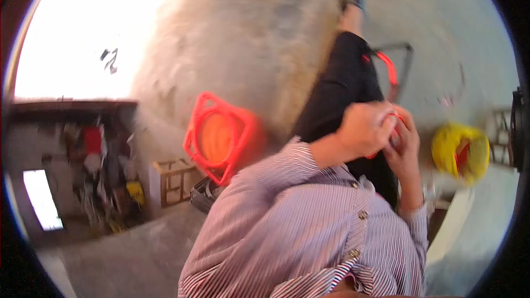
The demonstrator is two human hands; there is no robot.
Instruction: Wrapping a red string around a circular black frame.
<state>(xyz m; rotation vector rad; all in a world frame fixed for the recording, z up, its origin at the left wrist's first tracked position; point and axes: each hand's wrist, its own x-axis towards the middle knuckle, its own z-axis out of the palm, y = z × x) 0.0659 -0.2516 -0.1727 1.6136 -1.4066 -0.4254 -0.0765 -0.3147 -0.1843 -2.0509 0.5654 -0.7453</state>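
Observation:
My left hand [359,129] and my right hand [406,146] meet in front of my lap, over my dark trousers [337,91]. Fingers of both are closed together around a thin red piece [395,116]. Only bits of it show between the fingers, and motion blur hides what kind of thing it is. Just beyond the hands, a curved red strip [388,67] stands out beside my leg, next to a thin dark frame [407,49].
An orange-red plastic stool [234,132] is on my left, near a wooden frame [172,179] and a dark basket [203,194]. To my right sits a yellow bag-like container [458,152] with something red inside. Concrete floor [265,16] spreads ahead.

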